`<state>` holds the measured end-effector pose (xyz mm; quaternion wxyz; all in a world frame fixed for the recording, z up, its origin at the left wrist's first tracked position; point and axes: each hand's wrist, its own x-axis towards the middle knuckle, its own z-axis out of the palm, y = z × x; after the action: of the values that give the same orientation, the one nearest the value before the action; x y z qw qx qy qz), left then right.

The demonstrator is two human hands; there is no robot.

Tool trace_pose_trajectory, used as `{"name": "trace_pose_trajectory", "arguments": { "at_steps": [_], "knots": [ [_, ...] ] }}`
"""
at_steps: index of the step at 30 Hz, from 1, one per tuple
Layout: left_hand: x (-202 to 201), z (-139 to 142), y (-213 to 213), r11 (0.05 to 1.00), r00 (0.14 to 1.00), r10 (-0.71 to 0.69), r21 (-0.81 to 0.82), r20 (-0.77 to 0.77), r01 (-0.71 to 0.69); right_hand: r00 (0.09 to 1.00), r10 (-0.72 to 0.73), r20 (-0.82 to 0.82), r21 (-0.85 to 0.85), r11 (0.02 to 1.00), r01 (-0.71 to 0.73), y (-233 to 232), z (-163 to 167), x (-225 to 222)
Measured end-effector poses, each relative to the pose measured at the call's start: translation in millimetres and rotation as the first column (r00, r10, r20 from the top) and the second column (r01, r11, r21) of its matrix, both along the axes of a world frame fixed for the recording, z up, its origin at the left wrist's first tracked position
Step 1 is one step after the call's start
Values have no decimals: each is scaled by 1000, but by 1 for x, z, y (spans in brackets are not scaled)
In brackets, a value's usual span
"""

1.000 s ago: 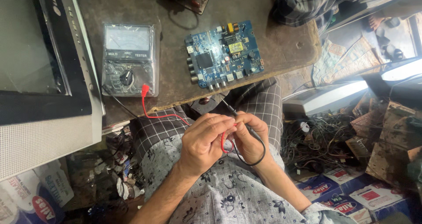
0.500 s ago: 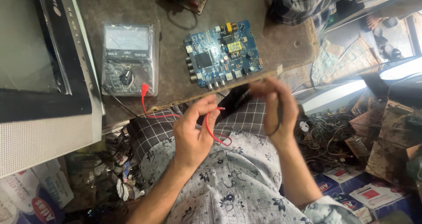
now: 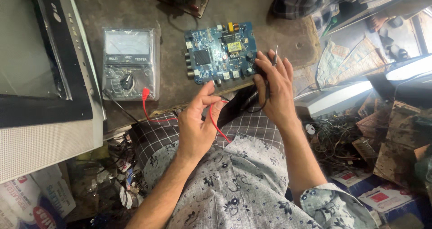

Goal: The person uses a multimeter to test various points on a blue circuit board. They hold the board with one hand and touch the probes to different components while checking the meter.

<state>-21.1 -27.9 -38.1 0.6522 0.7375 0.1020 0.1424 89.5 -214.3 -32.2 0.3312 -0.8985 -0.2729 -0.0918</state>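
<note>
Black probe [image 3: 274, 54] clamped in right hand [image 3: 273, 92] at circuit board's [image 3: 220, 51] four o'clock edge, tip not yet touching. Red lead [image 3: 215, 117] pinched in left hand [image 3: 196, 123] at six o'clock; meter [image 3: 129, 63] wired at nine o'clock on bench [image 3: 135, 4].

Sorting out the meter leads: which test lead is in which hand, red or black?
The red lead is pinched in the left hand; the black lead, metal tip up, is in the right hand beside the blue circuit board.

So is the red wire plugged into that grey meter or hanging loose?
Plugged in: the red wire's plug sits in the meter's bottom right corner.
</note>
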Motion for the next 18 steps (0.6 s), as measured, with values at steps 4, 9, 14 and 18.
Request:
{"name": "trace_pose_trajectory", "arguments": {
  "at_steps": [4,9,14,18],
  "knots": [
    [-1,0,2,993,999,-12,114,37,8,1000,-2,7,5,1000,2,0,-2,1],
    [1,2,1,986,997,7,164,74,-19,1000,2,4,5,1000,-2,-2,-7,2],
    [15,6,8,984,996,40,172,84,-54,1000,-6,8,-53,999,6,-6,-21,-3],
    [30,8,21,901,964,50,404,262,-157,999,-29,28,-64,997,31,-3,-30,-24]
  ]
}}
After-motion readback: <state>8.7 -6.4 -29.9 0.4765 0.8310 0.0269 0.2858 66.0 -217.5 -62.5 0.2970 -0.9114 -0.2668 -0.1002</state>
